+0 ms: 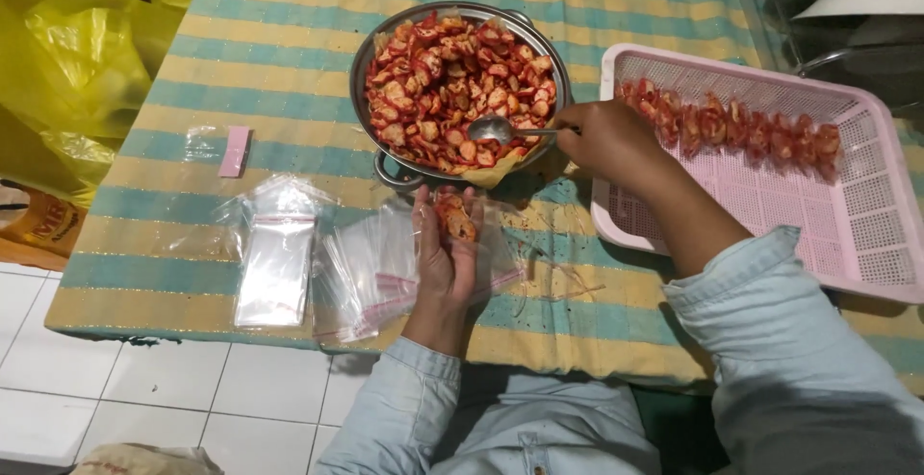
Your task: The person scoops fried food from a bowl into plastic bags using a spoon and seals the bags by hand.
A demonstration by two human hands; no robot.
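Over the pot (385,42), right hand (608,138) dips spoon (496,128) (left hand (445,254) cups snacks (454,217)).

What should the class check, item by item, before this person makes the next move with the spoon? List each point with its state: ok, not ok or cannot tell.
1. Spoon gripped by the right hand: ok.
2. Spoon bowl resting on the red snack pieces in the metal pot: ok.
3. Left hand holding a small clear bag partly filled with pieces: ok.
4. Bag mouth open to take more: cannot tell.
5. Spare empty bags lying on the striped cloth near the left hand: ok.
6. Pink tray has free room beside its row of filled packets: ok.
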